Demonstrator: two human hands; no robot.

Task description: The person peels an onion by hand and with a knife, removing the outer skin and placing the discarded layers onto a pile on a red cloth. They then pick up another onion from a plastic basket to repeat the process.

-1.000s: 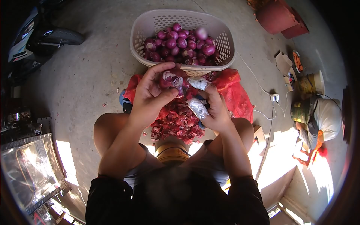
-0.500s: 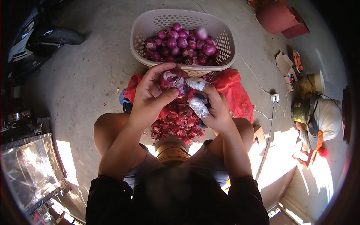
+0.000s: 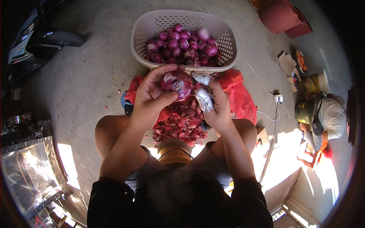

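My left hand point(image 3: 150, 97) grips a large red onion point(image 3: 177, 84), fingers curled over its top and thumb on its near side. Torn, pale-streaked skin shows on the onion's face. At the onion's right side is my right hand point(image 3: 217, 104), its thumb and forefinger wrapped in silver foil or tape. These two fingers pinch at the onion's edge, where a reddish bit of skin shows between them. Below both hands lies a heap of red onion skins point(image 3: 180, 125). Just beyond stands a pale plastic basket point(image 3: 182, 69) holding several purple onions point(image 3: 183, 43).
Red mesh sacking point(image 3: 241, 97) lies around the heap. A yellow bucket point(image 3: 174, 155) stands between my knees. To the right, a co-worker point(image 3: 330, 117) bends near buckets, with a power strip point(image 3: 278, 98) and cables on the floor. A motorcycle wheel point(image 3: 62, 37) is at far left.
My right hand has shifted slightly upward, its wrapped thumb rising toward the forefinger. The onion has turned a little in my left hand, showing more of its streaked side.
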